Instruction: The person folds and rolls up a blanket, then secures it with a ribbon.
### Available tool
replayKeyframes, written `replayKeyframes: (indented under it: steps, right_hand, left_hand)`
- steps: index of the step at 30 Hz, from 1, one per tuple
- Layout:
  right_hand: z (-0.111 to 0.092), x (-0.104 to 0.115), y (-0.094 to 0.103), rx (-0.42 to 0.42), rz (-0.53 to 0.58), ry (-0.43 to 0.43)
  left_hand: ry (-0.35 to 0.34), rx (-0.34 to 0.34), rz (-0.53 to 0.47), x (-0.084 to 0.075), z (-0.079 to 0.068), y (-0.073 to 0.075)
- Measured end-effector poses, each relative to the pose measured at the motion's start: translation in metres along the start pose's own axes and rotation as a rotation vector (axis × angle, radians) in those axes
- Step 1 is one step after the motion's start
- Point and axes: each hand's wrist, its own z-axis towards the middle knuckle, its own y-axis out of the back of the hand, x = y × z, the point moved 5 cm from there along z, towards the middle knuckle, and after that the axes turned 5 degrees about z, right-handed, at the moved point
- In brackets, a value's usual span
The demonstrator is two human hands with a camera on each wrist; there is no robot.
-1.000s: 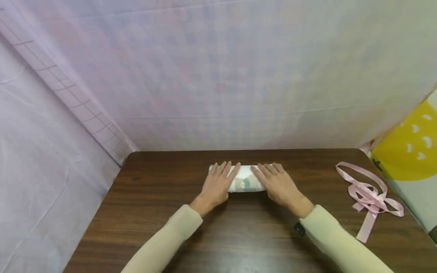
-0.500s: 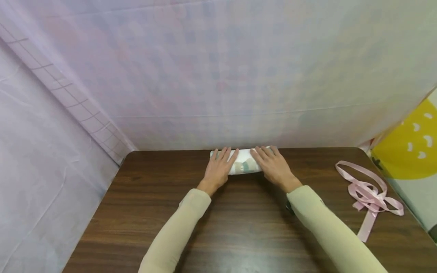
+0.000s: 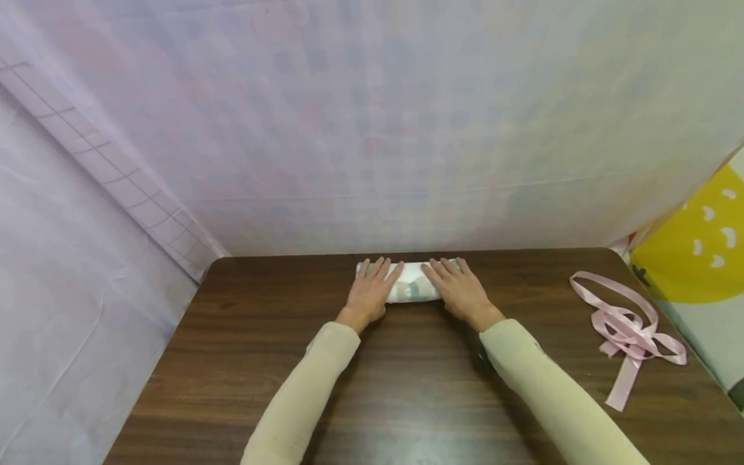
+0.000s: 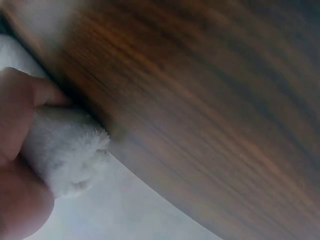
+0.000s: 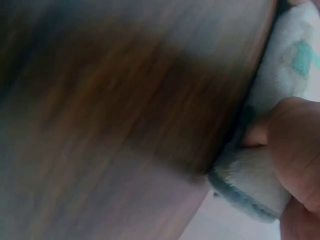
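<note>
A rolled towel (image 3: 409,274), white with beige and green patches, lies crosswise near the far edge of the brown wooden table (image 3: 232,361). My left hand (image 3: 368,298) grips its left part, fingers over the top and thumb at the near side. My right hand (image 3: 463,296) holds the right part the same way. In the left wrist view, the fuzzy towel end (image 4: 65,155) sticks out past the hand. The right wrist view shows the thumb pressed against the roll, with a green edging (image 5: 240,197) at its end. The fingers cover much of the towel.
A loosely heaped pink ribbon (image 3: 624,385) lies on the table's right side. Behind the far edge hangs a pale cloth (image 3: 372,129), with another white sheet (image 3: 70,290) at the left. A yellow shape with white marks (image 3: 697,245) shows beyond the right edge.
Both hands and the towel moved away to the table's far edge, then came slightly back toward me. The ribbon stays where it was.
</note>
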Motion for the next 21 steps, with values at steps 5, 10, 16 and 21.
replayKeyframes:
  steps: [5,10,16,21]
  right_hand:
    - [-0.002,0.001,-0.001,0.070,0.143,-0.041]
    - [-0.003,0.001,-0.002,0.090,0.187,-0.056]
    - [-0.007,0.001,0.001,0.051,0.246,-0.045]
    - [-0.017,-0.007,0.013,-0.009,0.441,-0.020]
  left_hand:
    - [-0.009,0.036,-0.096,0.001,-0.001,-0.002]
    - [-0.013,0.068,-0.160,0.001,-0.001,-0.003]
    - [-0.014,0.077,-0.152,-0.001,0.000,-0.004]
    - [-0.013,0.079,-0.148,-0.001,0.000,-0.005]
